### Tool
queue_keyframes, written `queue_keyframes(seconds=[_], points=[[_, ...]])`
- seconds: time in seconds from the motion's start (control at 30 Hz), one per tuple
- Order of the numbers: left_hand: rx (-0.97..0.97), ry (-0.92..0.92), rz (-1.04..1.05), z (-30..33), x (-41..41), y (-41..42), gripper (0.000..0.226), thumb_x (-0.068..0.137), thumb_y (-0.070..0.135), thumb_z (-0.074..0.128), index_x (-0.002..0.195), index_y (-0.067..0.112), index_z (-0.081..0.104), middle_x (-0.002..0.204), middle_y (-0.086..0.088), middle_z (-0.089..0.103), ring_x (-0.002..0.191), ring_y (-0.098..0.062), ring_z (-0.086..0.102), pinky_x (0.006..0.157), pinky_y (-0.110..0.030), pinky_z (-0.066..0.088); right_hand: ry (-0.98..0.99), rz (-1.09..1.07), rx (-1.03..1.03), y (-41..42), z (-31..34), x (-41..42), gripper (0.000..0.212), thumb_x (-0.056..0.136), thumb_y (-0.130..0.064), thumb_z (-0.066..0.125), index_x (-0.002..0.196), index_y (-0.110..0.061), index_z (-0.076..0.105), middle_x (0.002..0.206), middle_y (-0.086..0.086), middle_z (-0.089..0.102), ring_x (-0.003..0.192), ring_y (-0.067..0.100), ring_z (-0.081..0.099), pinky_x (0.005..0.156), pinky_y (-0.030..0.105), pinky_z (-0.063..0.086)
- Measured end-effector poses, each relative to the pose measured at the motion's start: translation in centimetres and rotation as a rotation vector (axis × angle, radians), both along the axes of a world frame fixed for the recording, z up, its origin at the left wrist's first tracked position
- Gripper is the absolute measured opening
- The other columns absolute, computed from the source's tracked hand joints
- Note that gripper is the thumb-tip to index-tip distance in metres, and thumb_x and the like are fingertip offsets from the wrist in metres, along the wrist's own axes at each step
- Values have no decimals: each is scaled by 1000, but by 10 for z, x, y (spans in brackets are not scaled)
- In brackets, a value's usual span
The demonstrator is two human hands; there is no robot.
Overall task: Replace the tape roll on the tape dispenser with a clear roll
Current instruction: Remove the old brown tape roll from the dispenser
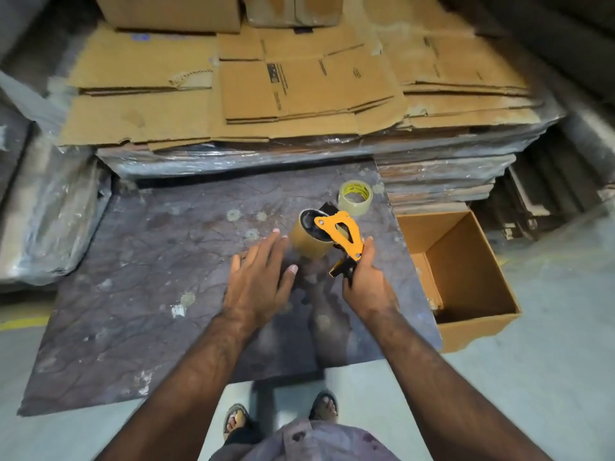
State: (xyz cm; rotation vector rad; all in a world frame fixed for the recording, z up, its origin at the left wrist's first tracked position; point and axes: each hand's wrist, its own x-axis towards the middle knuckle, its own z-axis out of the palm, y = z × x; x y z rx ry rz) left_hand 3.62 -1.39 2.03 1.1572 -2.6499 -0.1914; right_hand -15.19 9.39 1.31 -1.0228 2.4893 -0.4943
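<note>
A person stands at a low, dark, stained bench (149, 261) whose mottled top is flecked with pale spots and scraps of white. The right hand (366, 284) has its grip closed around the handle of an orange tape dispenser (342, 236), held just above the bench with a brown tape roll (311, 242) still mounted on it. The left hand (263, 274) hovers beside that roll with its fingers spread wide, holding nothing. A clear tape roll (355, 197) lies on the bench just behind the dispenser, near the far right corner. Beyond the bench, flattened cardboard sheets (283, 91) lie piled on plastic-wrapped stacks. An open cardboard box (466, 281) sits on the pale concrete floor (549, 344) to the right of the bench. The person's sandalled feet (236, 420) show at the bench's near edge.
</note>
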Motion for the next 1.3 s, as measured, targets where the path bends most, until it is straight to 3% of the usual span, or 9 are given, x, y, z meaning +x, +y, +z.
queue_keyframes(seconds=[0.17, 0.23, 0.33, 0.43, 0.57, 0.7, 0.9, 1.07, 1.3], points=[[-44, 108, 73, 20, 36, -14, 57, 98, 47, 42, 144, 14, 51, 154, -4, 49, 131, -25, 54, 94, -46, 45, 147, 74, 17, -7, 20, 41, 94, 92, -25, 55, 158, -20, -11, 114, 17, 69, 98, 42, 69, 71, 46, 48], [-36, 143, 100, 26, 55, -18, 57, 99, 50, 37, 143, 16, 52, 152, -2, 51, 130, -25, 53, 96, -46, 44, 78, 42, -2, -10, 23, 53, 88, 92, -25, 58, 158, -16, 1, 112, 19, 69, 100, 43, 68, 70, 43, 46], [-44, 226, 144, 37, 84, -26, 55, 99, 52, 34, 137, 18, 54, 142, -2, 58, 124, -26, 55, 95, -46, 44, -238, -54, -115, -17, 34, 74, 55, 88, -26, 72, 132, -14, 41, 98, 19, 72, 84, 40, 72, 60, 33, 50], [45, 270, 191, 44, 108, -38, 55, 99, 53, 29, 132, 19, 56, 133, -3, 61, 121, -28, 57, 97, -48, 44, -753, -130, -282, -22, 46, 99, 23, 91, -14, 73, 105, -12, 55, 73, 14, 70, 50, 22, 69, 47, 32, 57], [264, 495, 215, 45, 128, -56, 50, 100, 55, 32, 123, 20, 59, 123, 0, 64, 114, -24, 60, 98, -42, 47, -1096, -108, -395, -29, 67, 126, 3, 93, -11, 70, 95, -10, 67, 81, 16, 76, 65, 20, 75, 55, 27, 60], [540, 695, 266, 51, 134, -64, 43, 97, 56, 37, 116, 24, 60, 117, 2, 67, 108, -19, 61, 90, -34, 45, -1245, -124, -364, -33, 75, 145, 13, 92, -17, 70, 103, -13, 69, 104, 13, 79, 88, 18, 78, 66, 27, 61], [631, 754, 264, 49, 140, -69, 35, 94, 61, 40, 104, 34, 58, 113, 4, 71, 105, -21, 65, 86, -34, 44, -1405, -248, -230, -33, 79, 173, 25, 91, -11, 62, 115, -4, 67, 65, 4, 62, 44, 8, 50, 42, 17, 43], [758, 949, 207, 61, 148, -73, 45, 88, 69, 39, 97, 35, 67, 100, 12, 72, 94, -19, 65, 87, -41, 49, -1456, -358, -288, -32, 89, 188, 13, 84, -16, 64, 72, -12, 61, 56, 1, 57, 39, 9, 47, 38, 18, 42], [827, 967, 98, 83, 156, -67, 47, 87, 66, 43, 98, 30, 71, 91, 20, 71, 87, -9, 66, 79, -39, 52, -1495, -347, -299, -27, 88, 195, 16, 67, -18, 72, 64, -15, 56, 53, 0, 54, 37, 10, 45, 35, 20, 42]])
